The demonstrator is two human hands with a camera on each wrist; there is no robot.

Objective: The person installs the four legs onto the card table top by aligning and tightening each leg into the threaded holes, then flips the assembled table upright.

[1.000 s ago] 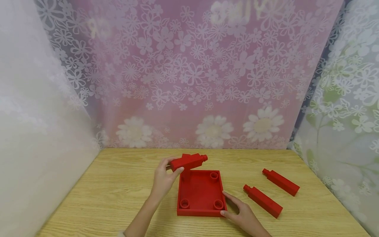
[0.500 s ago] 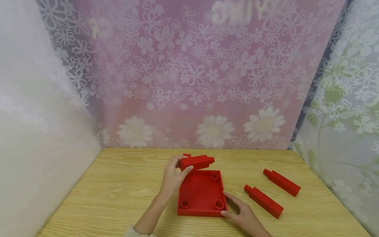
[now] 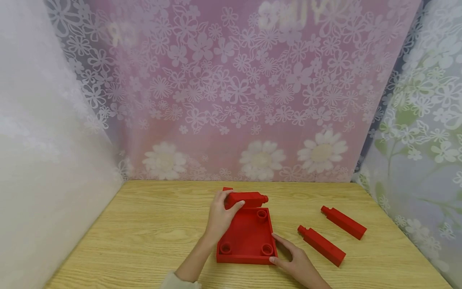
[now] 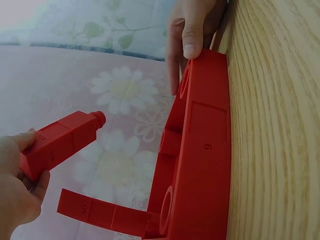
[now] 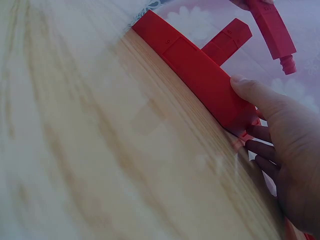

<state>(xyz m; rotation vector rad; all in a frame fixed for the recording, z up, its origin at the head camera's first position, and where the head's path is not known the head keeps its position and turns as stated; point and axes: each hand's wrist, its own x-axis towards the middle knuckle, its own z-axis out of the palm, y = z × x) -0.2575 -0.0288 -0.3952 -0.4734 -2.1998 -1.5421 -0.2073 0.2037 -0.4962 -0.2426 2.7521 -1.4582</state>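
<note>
My left hand (image 3: 220, 218) pinches a red table leg (image 3: 247, 199) by its square end, thumb toward me. The leg lies nearly level above the far side of a red square tabletop (image 3: 245, 260), its knobbed end pointing right. Raised rims and round corner sockets (image 3: 267, 250) face up on the tabletop. At its far left corner another leg (image 4: 102, 215) stands upright, mostly hidden behind my left hand in the head view. My right hand (image 3: 297, 263) grips the near right corner of the tabletop, thumb on the front rim and fingers along the right side.
Two more red legs lie on the wooden table (image 3: 144, 233) to the right, one nearer (image 3: 323, 245) and one farther (image 3: 344, 223), knobbed ends pointing up-left. A pink flowered sheet (image 3: 231, 100) hangs behind, with pale sheets at both sides.
My left hand has moved right with the leg, which has turned closer to level and now hides more of the standing leg. The right hand and tabletop stay in place.
</note>
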